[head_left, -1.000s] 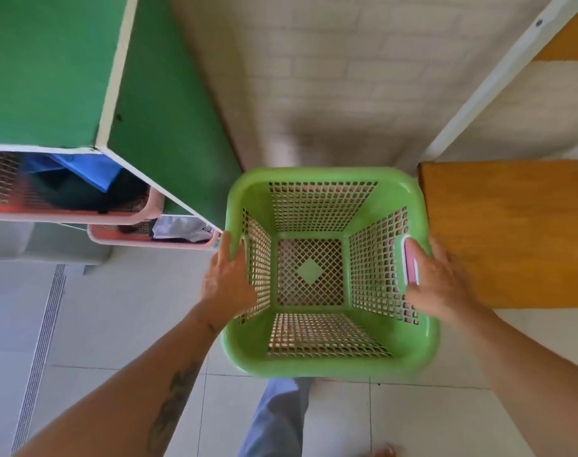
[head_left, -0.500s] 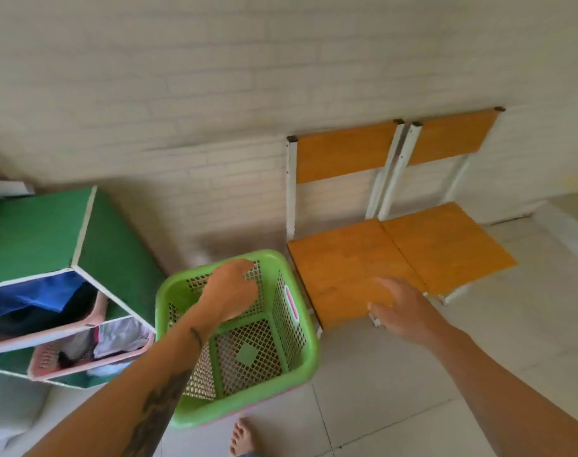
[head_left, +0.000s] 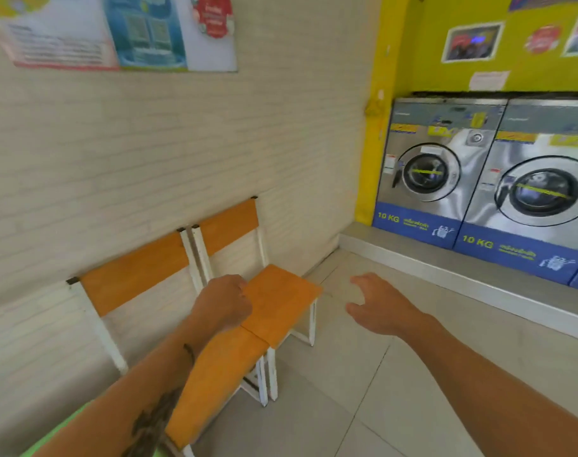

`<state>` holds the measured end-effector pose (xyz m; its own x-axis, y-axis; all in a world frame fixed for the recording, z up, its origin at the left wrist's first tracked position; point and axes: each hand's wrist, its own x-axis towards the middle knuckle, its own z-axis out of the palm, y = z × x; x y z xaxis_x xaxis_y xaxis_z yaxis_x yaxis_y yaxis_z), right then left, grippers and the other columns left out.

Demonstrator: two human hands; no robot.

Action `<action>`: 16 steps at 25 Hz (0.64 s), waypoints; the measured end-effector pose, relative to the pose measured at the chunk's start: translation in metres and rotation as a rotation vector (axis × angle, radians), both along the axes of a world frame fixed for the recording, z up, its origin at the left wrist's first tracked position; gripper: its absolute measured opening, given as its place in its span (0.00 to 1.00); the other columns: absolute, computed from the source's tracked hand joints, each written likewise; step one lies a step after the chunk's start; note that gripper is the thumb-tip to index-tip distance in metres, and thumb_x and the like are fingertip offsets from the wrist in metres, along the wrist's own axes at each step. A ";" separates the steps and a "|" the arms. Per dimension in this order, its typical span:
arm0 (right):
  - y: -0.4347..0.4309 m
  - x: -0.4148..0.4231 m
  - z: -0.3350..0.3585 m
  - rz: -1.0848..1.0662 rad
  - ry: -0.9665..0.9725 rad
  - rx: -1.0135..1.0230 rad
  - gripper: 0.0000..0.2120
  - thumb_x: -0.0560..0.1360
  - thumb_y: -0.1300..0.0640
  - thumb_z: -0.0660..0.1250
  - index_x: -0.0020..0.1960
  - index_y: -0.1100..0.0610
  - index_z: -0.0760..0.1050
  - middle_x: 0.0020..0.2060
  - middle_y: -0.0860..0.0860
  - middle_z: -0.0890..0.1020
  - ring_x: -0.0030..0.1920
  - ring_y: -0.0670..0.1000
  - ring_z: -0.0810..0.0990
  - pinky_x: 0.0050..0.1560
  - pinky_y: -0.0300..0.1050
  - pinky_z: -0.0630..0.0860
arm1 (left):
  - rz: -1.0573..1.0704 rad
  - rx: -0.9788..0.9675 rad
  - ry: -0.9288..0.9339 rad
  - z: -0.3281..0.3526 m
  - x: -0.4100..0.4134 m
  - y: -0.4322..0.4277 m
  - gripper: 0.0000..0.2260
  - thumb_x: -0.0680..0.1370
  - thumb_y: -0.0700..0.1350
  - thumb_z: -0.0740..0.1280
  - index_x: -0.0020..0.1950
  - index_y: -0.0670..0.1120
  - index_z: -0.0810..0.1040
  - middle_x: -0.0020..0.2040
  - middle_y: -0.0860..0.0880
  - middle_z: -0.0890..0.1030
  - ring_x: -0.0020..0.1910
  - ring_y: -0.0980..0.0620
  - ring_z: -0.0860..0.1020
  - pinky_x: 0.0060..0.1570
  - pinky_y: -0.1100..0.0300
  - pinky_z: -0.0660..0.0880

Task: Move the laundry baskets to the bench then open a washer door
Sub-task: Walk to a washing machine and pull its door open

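Glossy steel washers (head_left: 426,166) — smooth wooden bench (head_left: 274,301), white-painted metal frame.

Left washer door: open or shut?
Shut. The left washer door sits flush, no gap showing, and the left hand and right hand are both well short of it.

Table (head_left: 281,301): two joined orange wooden seats on a white metal frame, standing on pale tiled floor (head_left: 396,390) against cream brick wall (head_left: 149,159). Grey raised ledge (head_left: 478,278) carries two steel front-loading washers (head_left: 426,173).
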<state>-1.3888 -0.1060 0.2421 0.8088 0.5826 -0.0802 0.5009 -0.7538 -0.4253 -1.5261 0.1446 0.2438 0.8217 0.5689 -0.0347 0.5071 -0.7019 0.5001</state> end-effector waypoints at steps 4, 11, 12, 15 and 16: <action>-0.057 0.060 0.026 -0.139 -0.082 0.015 0.33 0.75 0.44 0.62 0.77 0.53 0.59 0.76 0.51 0.61 0.74 0.54 0.62 0.72 0.54 0.63 | -0.164 0.085 -0.052 0.032 0.104 -0.045 0.20 0.77 0.45 0.59 0.70 0.52 0.70 0.67 0.50 0.75 0.63 0.48 0.75 0.55 0.59 0.73; -0.094 0.193 0.049 -0.333 -0.166 -0.058 0.29 0.76 0.46 0.62 0.74 0.55 0.62 0.73 0.53 0.65 0.72 0.56 0.64 0.70 0.53 0.65 | -0.370 0.029 -0.117 0.041 0.305 -0.072 0.19 0.76 0.46 0.62 0.67 0.52 0.73 0.66 0.50 0.75 0.62 0.48 0.75 0.63 0.55 0.73; -0.095 0.213 0.053 -0.364 -0.164 -0.067 0.29 0.77 0.46 0.62 0.74 0.55 0.61 0.73 0.53 0.64 0.72 0.56 0.64 0.70 0.53 0.65 | -0.392 0.030 -0.114 0.041 0.334 -0.073 0.19 0.75 0.46 0.63 0.67 0.52 0.73 0.66 0.50 0.75 0.62 0.48 0.75 0.63 0.55 0.72; -0.102 0.274 0.060 -0.459 -0.162 -0.074 0.28 0.77 0.47 0.62 0.73 0.55 0.62 0.72 0.54 0.64 0.72 0.57 0.64 0.69 0.54 0.65 | -0.473 0.066 -0.111 0.041 0.419 -0.083 0.18 0.76 0.47 0.63 0.66 0.51 0.74 0.64 0.48 0.76 0.60 0.47 0.76 0.62 0.56 0.74; -0.106 0.297 0.062 -0.489 -0.164 -0.066 0.28 0.77 0.47 0.62 0.73 0.56 0.62 0.72 0.54 0.65 0.72 0.57 0.64 0.69 0.54 0.65 | -0.505 0.085 -0.114 0.042 0.450 -0.087 0.17 0.76 0.46 0.63 0.64 0.51 0.75 0.63 0.48 0.77 0.58 0.47 0.77 0.61 0.55 0.75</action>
